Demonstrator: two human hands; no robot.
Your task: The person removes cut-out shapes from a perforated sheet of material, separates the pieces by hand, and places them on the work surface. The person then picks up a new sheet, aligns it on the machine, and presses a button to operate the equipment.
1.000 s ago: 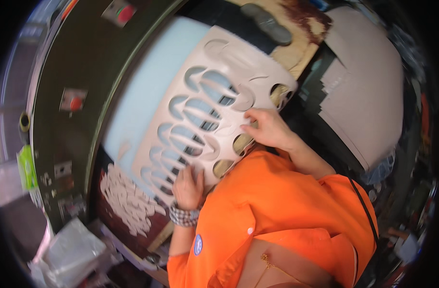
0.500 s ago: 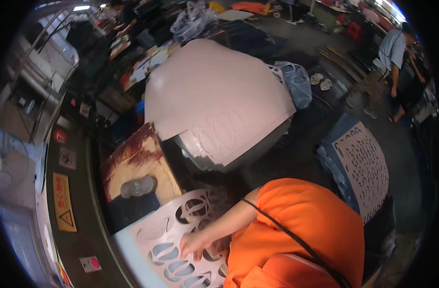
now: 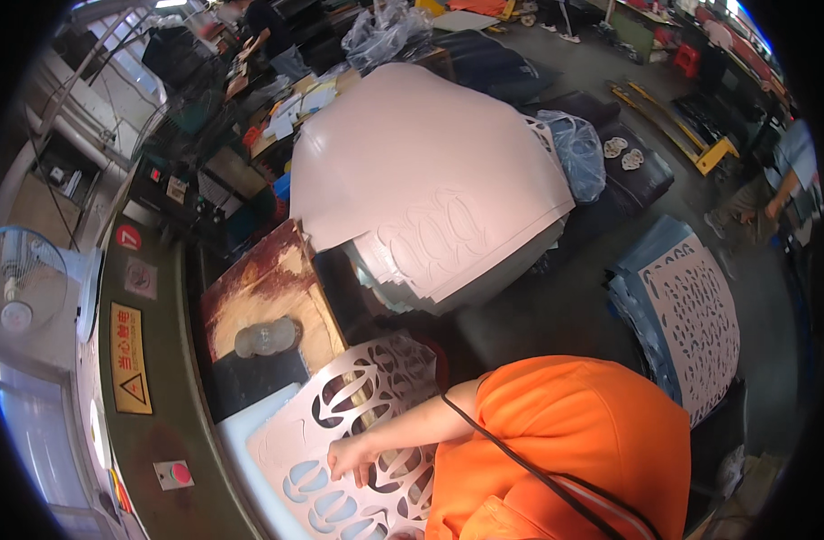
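Note:
My right hand (image 3: 350, 458) reaches in from the lower right on a bare forearm. Its fingers are curled down onto a pale pink cut-out sheet (image 3: 290, 434), gripping the web beside an oval hole. Rows of oval openings, some crossed by strips, run through this sheet. It lies over a light blue board (image 3: 238, 434), which shows along the left edge and through some holes. Beyond the sheet, a grey, translucent piece with a narrowed waist (image 3: 268, 337) rests at a worn wooden board (image 3: 290, 292). My left hand is out of view.
Ahead stands a big stack of pink sheets (image 3: 430, 153). A dark green machine frame (image 3: 164, 396) with a red button (image 3: 177, 474) borders the left. More perforated sheets (image 3: 691, 319) are stacked at the right. A co-worker (image 3: 794, 162) bends at the far right, near a yellow pallet jack (image 3: 713, 155).
The whole view has shifted, and the surroundings sit further right in it. My right hand remains on the cut-out sheet. The co-worker at the right has moved toward the picture's edge, uncovering the pallet jack.

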